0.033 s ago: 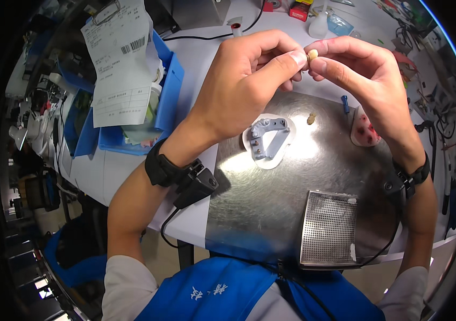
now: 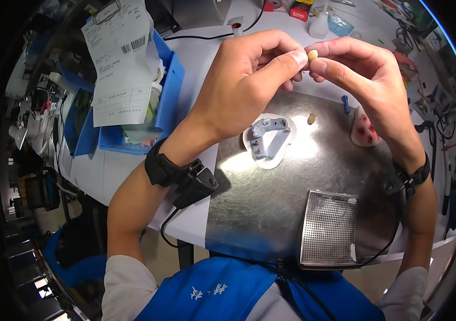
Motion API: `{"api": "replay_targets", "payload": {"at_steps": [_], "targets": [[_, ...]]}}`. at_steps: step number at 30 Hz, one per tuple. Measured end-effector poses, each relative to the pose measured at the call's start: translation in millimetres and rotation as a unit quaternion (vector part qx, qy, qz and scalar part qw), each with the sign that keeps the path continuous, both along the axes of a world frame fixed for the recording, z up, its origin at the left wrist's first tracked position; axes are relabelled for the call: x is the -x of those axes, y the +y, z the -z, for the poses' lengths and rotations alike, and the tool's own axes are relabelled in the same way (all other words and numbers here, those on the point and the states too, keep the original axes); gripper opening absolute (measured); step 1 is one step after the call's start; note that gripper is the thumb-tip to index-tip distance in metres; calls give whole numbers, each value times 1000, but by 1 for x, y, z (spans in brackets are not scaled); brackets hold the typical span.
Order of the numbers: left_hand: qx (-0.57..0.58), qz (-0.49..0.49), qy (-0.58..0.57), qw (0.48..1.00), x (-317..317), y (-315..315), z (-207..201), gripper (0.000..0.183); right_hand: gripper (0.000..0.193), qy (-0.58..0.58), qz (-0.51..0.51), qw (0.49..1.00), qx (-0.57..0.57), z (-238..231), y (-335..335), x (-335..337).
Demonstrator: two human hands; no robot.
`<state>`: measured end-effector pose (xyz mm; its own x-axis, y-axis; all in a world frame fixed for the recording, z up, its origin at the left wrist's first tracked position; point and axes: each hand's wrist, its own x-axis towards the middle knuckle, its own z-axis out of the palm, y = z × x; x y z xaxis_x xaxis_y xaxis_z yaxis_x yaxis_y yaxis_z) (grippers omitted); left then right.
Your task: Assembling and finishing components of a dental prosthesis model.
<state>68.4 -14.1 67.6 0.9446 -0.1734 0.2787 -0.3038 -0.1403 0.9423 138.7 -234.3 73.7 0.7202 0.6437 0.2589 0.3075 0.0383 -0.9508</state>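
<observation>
A small cream-coloured dental crown (image 2: 313,54) is held up between both hands, above the far side of the metal plate. My right hand (image 2: 359,64) pinches it between thumb and index finger. From the other side, my left hand (image 2: 260,72) has its thumb and fingertips closed against it; the fingers hide part of the crown. Below them, a grey dental model (image 2: 276,140) on a white base lies on the plate. A small yellowish-brown piece (image 2: 312,118) rests to its right. Near my right wrist are a blue pin-like part (image 2: 345,104) and a white-and-pink model (image 2: 364,131) with red spots.
The metal plate (image 2: 262,206) covers the table's middle, with a perforated metal tray (image 2: 329,227) at its near edge. A blue bin (image 2: 170,91) with a printed sheet (image 2: 118,69) stands left. A clear squeeze bottle (image 2: 319,25) and a red box (image 2: 301,9) sit at the back.
The crown has turned slightly between my fingertips, showing a somewhat different side. Both arms and the things on the table stay in place.
</observation>
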Motion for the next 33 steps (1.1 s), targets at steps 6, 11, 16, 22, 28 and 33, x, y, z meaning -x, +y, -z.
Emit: {"api": "replay_targets", "payload": {"at_steps": [6, 11, 16, 22, 28, 33], "targets": [[-3, -1, -2, 1000, 2, 2, 3, 20, 23, 46, -7, 999, 21, -3, -2, -1], [178, 20, 93, 979, 3, -1, 5, 24, 25, -137, 5, 989, 52, 1, 4, -3], [192, -10, 99, 976, 0, 8, 10, 34, 25, -88, 14, 993, 79, -2, 21, -14], [197, -42, 135, 970, 15, 20, 21, 34, 28, -14, -64, 990, 127, -6, 26, -26], [278, -9, 251, 927, 23, 25, 43, 28, 29, -235, 81, 914, 322, 18, 24, -45], [278, 35, 244, 928, 24, 25, 47, 35, 25, -235, 71, 913, 326, 27, 30, -44]]}}
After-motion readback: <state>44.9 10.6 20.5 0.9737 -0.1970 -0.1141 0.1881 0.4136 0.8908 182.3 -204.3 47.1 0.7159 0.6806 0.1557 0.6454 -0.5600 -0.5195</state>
